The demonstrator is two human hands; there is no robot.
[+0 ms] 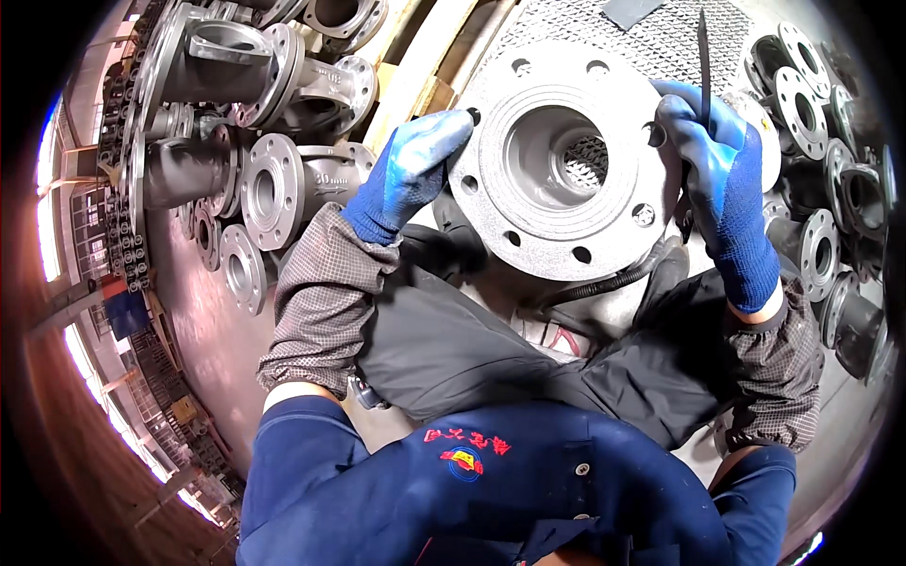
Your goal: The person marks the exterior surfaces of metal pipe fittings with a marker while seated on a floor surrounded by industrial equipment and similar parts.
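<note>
A large grey metal flanged casting [481, 222] is in front of me, its round flange facing up. Several bolt holes ring a wide stepped bore, and a mesh surface shows through the bore. My left hand [411, 170], in a blue coated glove, grips the flange's left edge with the fingers closed. At the right edge, my gloved right hand [717, 165] is closed around a thin dark pointed rod [704, 61], which sticks up past the fingers. That hand is also against the flange rim. Its lower fingers and the rod's other end are hidden.
Flanged valve bodies [274, 184] are stacked at the left, and more flanged castings [819, 250] lie at the right. Beyond the flange lies a metal mesh surface [566, 28] with a dark flat piece [630, 11] on it. Wooden planks [415, 71] run beside it. A black hose [604, 286] curves below the flange.
</note>
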